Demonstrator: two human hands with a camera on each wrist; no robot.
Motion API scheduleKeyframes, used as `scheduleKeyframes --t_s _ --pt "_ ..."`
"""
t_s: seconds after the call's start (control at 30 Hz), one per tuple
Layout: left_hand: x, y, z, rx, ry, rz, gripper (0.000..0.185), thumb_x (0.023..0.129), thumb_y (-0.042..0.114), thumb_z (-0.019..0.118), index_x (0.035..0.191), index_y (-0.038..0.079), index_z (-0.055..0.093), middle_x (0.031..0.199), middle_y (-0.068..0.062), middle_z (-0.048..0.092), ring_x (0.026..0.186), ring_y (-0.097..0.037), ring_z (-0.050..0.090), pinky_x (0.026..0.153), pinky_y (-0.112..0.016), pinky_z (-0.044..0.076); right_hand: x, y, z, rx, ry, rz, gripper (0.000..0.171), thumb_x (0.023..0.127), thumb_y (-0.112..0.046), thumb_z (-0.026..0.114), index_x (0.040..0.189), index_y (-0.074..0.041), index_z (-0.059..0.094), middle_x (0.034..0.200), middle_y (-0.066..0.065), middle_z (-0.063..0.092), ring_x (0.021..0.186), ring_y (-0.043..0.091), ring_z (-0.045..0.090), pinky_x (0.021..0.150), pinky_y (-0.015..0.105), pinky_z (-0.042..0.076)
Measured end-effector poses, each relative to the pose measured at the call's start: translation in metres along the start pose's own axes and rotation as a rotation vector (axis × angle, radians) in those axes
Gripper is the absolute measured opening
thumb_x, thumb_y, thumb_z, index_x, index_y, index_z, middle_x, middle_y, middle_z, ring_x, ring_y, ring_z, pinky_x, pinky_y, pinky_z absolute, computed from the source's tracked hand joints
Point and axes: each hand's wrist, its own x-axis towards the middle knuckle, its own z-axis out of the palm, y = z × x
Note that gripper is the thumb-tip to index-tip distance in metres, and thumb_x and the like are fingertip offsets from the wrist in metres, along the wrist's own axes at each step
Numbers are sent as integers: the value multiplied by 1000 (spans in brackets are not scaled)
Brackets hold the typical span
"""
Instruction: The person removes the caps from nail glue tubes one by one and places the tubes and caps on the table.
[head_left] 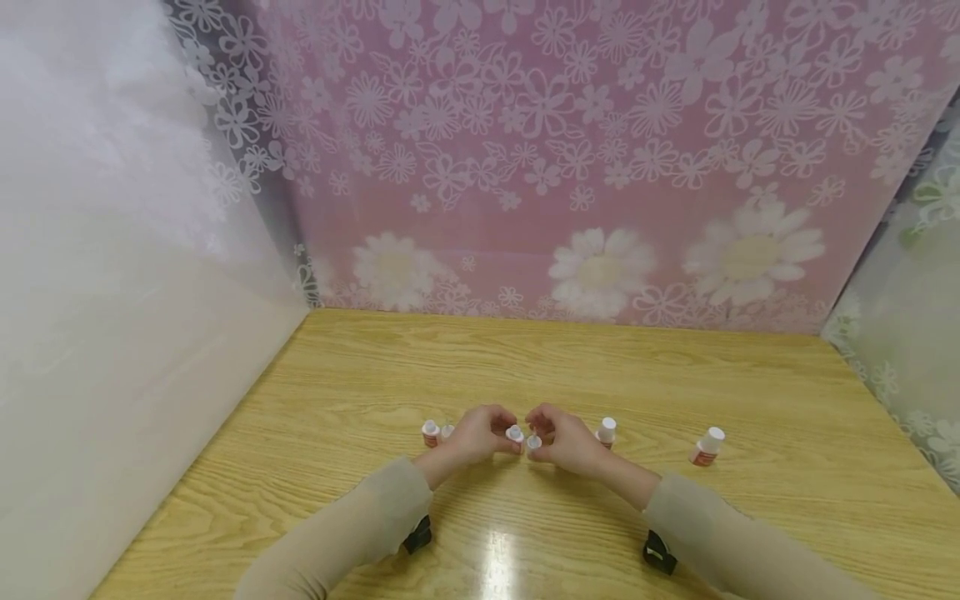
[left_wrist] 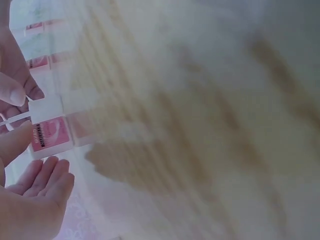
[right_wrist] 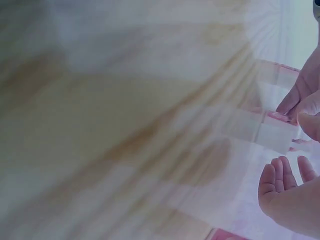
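Note:
In the head view my left hand [head_left: 480, 433] holds a small white bottle [head_left: 515, 436] between thumb and fingers. The left wrist view shows its red label [left_wrist: 51, 134], with the white top uncapped and the base at the tabletop. Just right of it, my right hand [head_left: 567, 439] has thumb and fingertips around a white cap [head_left: 534, 442] with a thin stem pointing up. This cap sits close beside the bottle, low over the table. Left of my left hand stand another bottle [head_left: 430, 433] and a second loose cap [head_left: 447, 432], partly hidden by the wrist.
Behind my right wrist stands a capped bottle [head_left: 607, 430], its lower part covered. Farther right is another capped bottle [head_left: 707, 447]. The wooden table [head_left: 675, 367] ends at a pink flowered curtain [head_left: 487, 208], with a pale sheet [head_left: 135, 292] along the left side.

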Motion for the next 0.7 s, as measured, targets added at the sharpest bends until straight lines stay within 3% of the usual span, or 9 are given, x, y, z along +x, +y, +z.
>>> scheduleKeyframes --t_s 0.17,0.33,0.7 --pt "-1 6 -5 21 15 13 42 75 16 72 111 1 56 113 -11 57 107 -25 51 85 -36 42 -3 -12 -1 33 38 -3 45 75 -5 68 115 -2 47 109 13 52 99 28 49 80 39 44" --pt "-3 16 -14 55 13 71 42 79 16 68 115 -1 54 116 -10 55 109 -24 49 89 -37 39 -5 -24 -7 70 102 -32 46 76 -8 68 116 0 46 113 17 50 103 32 47 83 46 39" --pt "-5 26 -26 -64 49 127 41 80 18 67 113 -2 54 115 -10 55 110 -25 48 92 -37 37 -13 -35 -27 87 165 -73 34 81 -15 64 109 -1 51 107 12 54 99 32 50 82 43 41"
